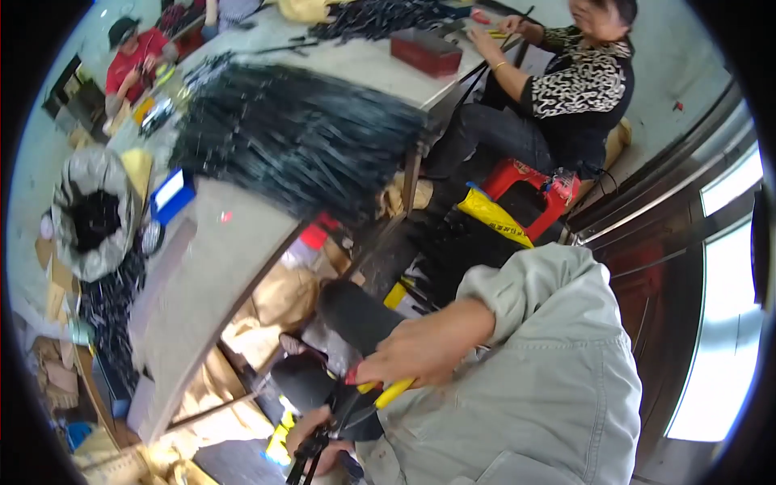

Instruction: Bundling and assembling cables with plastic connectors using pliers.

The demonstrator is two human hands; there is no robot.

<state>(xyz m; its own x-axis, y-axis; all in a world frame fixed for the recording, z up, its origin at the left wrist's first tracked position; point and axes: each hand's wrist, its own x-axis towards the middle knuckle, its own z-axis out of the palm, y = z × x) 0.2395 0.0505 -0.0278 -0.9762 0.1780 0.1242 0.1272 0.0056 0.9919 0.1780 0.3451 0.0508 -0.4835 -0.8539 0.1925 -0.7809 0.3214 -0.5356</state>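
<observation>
My right hand [424, 347] is closed around a hand tool with yellow-and-red handles [396, 393], which looks like pliers. Its working end is dark and blurred, so I cannot tell its exact kind. Lower and to the left, my left hand [311, 432] grips several thin black strips [301, 467] that hang below its fingers. The tool's end is close to the left hand, above my lap; whether it touches the strips is unclear. A large heap of long black strips [291, 129] covers the middle of the table, beyond both hands.
The grey table [230, 234] has its edge to my left. A sack of black pieces [95, 182] and a blue box [171, 196] are at far left. A dark red box [425, 53] lies near a seated co-worker [578, 85]. A red stool [529, 194] stands right; another person [137, 61] sits far left.
</observation>
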